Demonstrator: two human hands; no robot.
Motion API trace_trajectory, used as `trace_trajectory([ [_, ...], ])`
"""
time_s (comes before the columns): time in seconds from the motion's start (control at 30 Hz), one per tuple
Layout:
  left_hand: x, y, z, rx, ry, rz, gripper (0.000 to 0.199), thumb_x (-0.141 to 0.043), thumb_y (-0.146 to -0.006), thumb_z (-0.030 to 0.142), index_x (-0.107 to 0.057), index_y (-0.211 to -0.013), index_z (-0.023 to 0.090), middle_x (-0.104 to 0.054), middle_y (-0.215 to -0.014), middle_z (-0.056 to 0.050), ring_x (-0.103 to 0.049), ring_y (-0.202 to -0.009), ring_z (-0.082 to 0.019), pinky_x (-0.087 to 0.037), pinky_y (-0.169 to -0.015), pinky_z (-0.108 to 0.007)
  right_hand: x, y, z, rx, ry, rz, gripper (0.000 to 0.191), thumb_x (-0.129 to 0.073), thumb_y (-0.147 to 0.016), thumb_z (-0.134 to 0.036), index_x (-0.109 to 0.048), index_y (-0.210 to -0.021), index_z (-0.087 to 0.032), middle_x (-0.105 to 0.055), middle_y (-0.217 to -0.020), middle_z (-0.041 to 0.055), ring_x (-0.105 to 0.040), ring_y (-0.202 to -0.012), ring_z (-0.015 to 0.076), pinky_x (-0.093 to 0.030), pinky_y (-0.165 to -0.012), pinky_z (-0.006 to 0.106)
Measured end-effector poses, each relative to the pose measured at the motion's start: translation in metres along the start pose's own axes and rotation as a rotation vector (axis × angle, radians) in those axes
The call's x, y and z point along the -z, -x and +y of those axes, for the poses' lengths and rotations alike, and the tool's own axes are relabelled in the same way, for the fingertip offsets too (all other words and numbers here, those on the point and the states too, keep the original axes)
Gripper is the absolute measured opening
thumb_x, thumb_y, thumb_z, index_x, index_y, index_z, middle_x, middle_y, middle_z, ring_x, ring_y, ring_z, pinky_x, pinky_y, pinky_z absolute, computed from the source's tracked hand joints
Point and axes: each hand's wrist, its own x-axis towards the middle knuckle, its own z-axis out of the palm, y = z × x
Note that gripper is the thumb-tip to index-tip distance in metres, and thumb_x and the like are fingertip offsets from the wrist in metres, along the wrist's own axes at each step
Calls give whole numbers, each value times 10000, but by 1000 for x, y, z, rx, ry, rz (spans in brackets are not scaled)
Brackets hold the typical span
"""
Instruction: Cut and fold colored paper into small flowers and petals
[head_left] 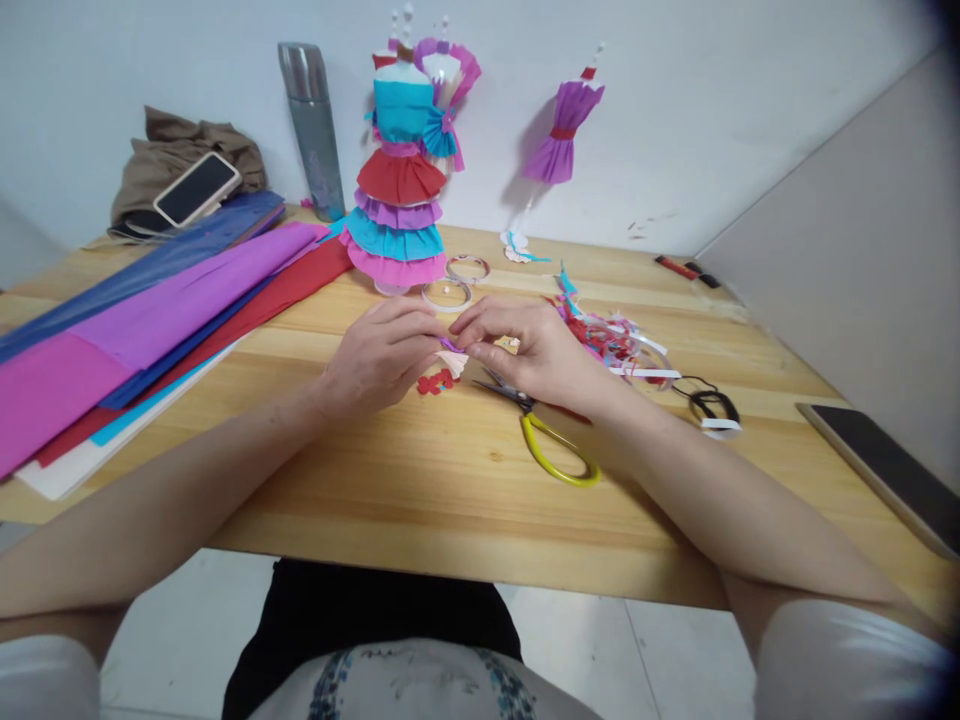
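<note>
Above the middle of the table, my left hand [386, 350] and my right hand [529, 345] meet at the fingertips. Pinched between them is a small piece of purple crepe paper [451, 345], partly hidden by the fingers. Just below it shows a pale pleated paper piece [454, 362]; whether it is joined to the purple one I cannot tell. Small red paper pieces [436, 383] lie on the wood under my hands. Scissors with yellow handles [559, 455] rest beneath my right wrist, their blades toward my fingers. Two tape rolls [448, 294] lie just beyond my hands.
Several mini dress forms in paper dresses [405, 180] stand at the back, with a purple-dressed one [564, 135] farther right. Crepe paper sheets [187, 290] cover the left side. Paper scraps [611, 335], a black cord [714, 405] and a phone [885, 470] lie right. A flask [313, 140] stands back left.
</note>
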Motion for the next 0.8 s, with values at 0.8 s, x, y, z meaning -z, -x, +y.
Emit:
trace_trajectory([
  [0.8, -6, 4, 2, -173, -235, 141, 194, -531, -942, 180, -647, -786, 187, -734, -872, -49, -645, -831, -191, -521, -766, -360, -16, 7, -6, 77, 249, 92, 275, -725, -821, -422, -639, -913, -178, -714, -973, 106, -674, -907, 264, -525, -774, 401],
])
